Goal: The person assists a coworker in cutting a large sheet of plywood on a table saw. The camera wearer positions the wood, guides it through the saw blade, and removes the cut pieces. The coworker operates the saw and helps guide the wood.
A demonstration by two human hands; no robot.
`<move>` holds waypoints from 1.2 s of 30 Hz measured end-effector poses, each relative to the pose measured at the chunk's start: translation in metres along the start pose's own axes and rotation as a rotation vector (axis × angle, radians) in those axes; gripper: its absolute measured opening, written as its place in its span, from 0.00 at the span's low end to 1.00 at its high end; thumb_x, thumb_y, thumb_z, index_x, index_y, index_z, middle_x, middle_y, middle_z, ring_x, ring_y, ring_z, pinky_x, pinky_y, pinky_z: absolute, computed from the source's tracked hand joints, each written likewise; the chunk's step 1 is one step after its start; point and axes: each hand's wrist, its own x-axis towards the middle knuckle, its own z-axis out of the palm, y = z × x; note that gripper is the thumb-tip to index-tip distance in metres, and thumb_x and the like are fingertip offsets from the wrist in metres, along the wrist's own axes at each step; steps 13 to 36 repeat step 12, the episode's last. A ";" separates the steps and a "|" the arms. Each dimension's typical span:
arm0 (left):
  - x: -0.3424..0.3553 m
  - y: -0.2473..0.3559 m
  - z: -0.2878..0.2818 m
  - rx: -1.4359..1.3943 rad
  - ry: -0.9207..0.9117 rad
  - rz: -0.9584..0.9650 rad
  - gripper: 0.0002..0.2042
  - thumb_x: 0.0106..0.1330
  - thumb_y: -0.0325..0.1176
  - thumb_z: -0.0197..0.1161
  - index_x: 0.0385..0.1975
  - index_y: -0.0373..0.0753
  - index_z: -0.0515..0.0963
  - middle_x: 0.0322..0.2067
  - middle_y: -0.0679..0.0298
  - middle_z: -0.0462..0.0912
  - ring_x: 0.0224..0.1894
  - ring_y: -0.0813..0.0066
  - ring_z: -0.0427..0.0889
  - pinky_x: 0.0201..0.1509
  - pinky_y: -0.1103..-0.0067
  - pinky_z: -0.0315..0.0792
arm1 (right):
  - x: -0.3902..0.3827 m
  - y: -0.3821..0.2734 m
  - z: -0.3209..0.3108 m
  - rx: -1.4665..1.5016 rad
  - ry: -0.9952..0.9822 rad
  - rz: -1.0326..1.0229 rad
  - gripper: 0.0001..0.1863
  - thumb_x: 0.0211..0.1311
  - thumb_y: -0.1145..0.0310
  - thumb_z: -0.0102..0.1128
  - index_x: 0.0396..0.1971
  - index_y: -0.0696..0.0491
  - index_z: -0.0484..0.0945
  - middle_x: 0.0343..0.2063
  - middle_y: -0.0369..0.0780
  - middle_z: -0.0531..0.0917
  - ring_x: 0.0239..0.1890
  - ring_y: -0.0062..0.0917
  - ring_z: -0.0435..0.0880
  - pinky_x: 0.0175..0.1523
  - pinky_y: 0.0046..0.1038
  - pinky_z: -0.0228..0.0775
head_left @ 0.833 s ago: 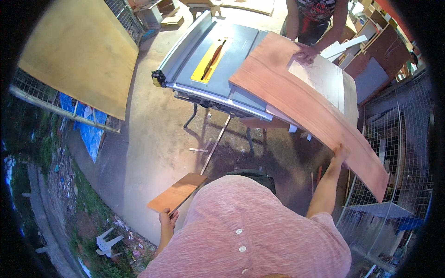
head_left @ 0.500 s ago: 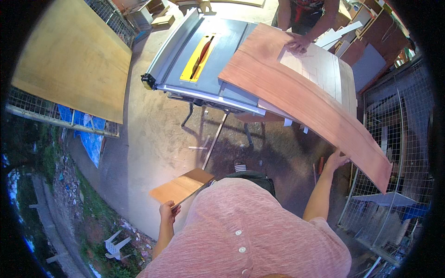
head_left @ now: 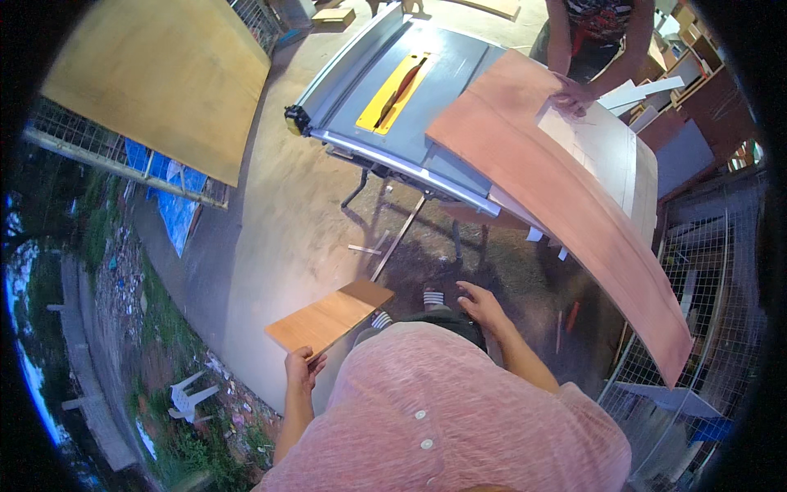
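My left hand [head_left: 303, 369] grips the near edge of a small rectangular wooden board [head_left: 332, 318], held low at my left side. In front of my body my right hand [head_left: 482, 305] hovers with its fingers apart, holding nothing. A long reddish-brown wooden panel [head_left: 566, 193] rests across the right side of the table saw [head_left: 459, 70] and juts out toward the lower right. Its near end hangs beyond the table, apart from my right hand. Another person's hands [head_left: 574, 94] lie on the panel and a pale board at the far side.
The saw's red blade [head_left: 402, 90] stands up through a yellow insert. A large plywood sheet [head_left: 160, 78] leans at the left on a wire mesh fence. Wood strips [head_left: 398, 238] lie on the floor below the saw. More mesh fencing [head_left: 701, 271] stands at the right.
My right hand has let go of the reddish-brown panel's near edge and moved left, in front of my body. My left hand still holds the small board. The view has shifted.
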 end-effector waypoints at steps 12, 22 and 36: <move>0.022 -0.012 -0.093 -0.248 0.067 0.018 0.11 0.57 0.30 0.53 0.37 0.33 0.67 0.29 0.54 0.73 0.27 0.57 0.80 0.23 0.72 0.74 | 0.042 -0.090 0.022 -0.566 0.162 -0.122 0.26 0.55 0.60 0.56 0.55 0.51 0.67 0.50 0.48 0.73 0.52 0.41 0.72 0.56 0.37 0.64; 0.022 -0.012 -0.093 -0.248 0.067 0.018 0.11 0.57 0.30 0.53 0.37 0.33 0.67 0.29 0.54 0.73 0.27 0.57 0.80 0.23 0.72 0.74 | 0.042 -0.090 0.022 -0.566 0.162 -0.122 0.26 0.55 0.60 0.56 0.55 0.51 0.67 0.50 0.48 0.73 0.52 0.41 0.72 0.56 0.37 0.64; 0.022 -0.012 -0.093 -0.248 0.067 0.018 0.11 0.57 0.30 0.53 0.37 0.33 0.67 0.29 0.54 0.73 0.27 0.57 0.80 0.23 0.72 0.74 | 0.042 -0.090 0.022 -0.566 0.162 -0.122 0.26 0.55 0.60 0.56 0.55 0.51 0.67 0.50 0.48 0.73 0.52 0.41 0.72 0.56 0.37 0.64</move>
